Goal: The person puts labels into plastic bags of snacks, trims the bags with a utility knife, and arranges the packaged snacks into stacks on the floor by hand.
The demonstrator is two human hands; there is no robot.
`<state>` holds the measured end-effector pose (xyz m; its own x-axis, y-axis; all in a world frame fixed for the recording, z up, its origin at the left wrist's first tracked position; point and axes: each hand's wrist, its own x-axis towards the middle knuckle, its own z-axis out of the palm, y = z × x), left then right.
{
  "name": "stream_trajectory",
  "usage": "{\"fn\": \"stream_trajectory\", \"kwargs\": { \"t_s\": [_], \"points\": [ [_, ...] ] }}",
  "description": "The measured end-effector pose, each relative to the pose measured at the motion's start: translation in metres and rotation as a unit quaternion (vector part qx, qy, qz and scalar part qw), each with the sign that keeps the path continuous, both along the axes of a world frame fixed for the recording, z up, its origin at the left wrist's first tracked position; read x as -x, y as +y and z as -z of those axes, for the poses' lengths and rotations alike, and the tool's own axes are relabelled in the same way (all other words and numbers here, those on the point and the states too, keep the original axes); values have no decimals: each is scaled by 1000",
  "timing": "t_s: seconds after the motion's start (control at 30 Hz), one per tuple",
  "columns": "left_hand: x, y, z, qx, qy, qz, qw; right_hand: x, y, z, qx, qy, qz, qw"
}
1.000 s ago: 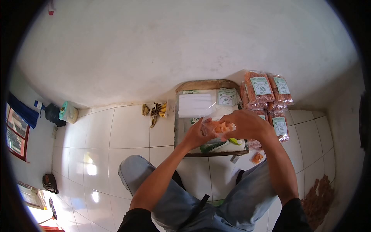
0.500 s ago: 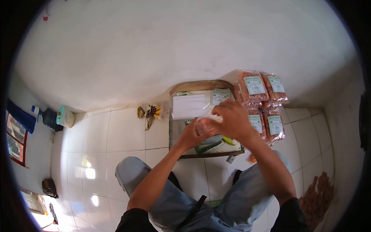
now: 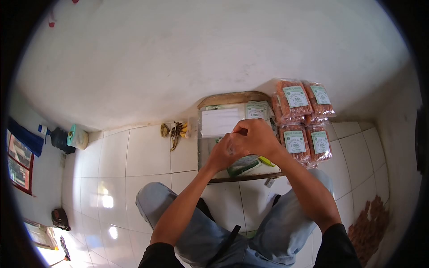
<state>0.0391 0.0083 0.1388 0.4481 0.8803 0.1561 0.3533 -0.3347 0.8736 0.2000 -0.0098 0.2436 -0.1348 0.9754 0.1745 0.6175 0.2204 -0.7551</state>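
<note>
My left hand (image 3: 222,154) is closed over the low table (image 3: 232,180), with a glint of clear plastic (image 3: 231,148) at its fingers. Pressed up against it, my right hand (image 3: 257,138) has thumb and fingertips pinched together. What the right fingers hold is too small to make out. Just behind the hands lie a white stack of paper (image 3: 220,122) and several printed green-and-white labels (image 3: 257,110). Below them are a dark green item (image 3: 242,165) and a bright yellow-green object (image 3: 267,161), both partly covered by my hands and forearms.
Clear bags with orange-brown contents (image 3: 292,96) are stacked to the right, with labels on them. Bananas (image 3: 181,129) lie left of the table. Farther left stand a tub (image 3: 77,137) and a water bottle (image 3: 59,138). Brown pieces (image 3: 369,225) cover floor at the right.
My right hand has drawn down and left against my left hand. Whitish plastic that showed between them is now mostly hidden. The view has shifted slightly.
</note>
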Motion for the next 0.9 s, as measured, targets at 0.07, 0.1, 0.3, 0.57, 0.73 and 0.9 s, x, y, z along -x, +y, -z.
{"fn": "stream_trajectory", "kwargs": {
  "t_s": [0.07, 0.1, 0.3, 0.57, 0.73, 0.9],
  "points": [
    [0, -1, -2, 8, -3, 6, 1000, 2, -2, -5, 28, 11, -3, 1000],
    [0, -1, -4, 8, -6, 5, 1000, 2, -2, -7, 56, 24, -3, 998],
    [3, 1, -13, 41, 87, -2, 995, -6, -1, -20, 49, 94, -28, 994],
    [10, 2, 6, 72, -4, -9, 997, -46, 0, -11, -34, -151, -124, 980],
    [15, 8, 7, 83, 42, -14, 996, -48, -6, -28, -7, -199, -138, 970],
    [16, 6, 9, 100, 19, -14, 995, -51, -11, -38, 2, -113, -87, 990]
  ]
}}
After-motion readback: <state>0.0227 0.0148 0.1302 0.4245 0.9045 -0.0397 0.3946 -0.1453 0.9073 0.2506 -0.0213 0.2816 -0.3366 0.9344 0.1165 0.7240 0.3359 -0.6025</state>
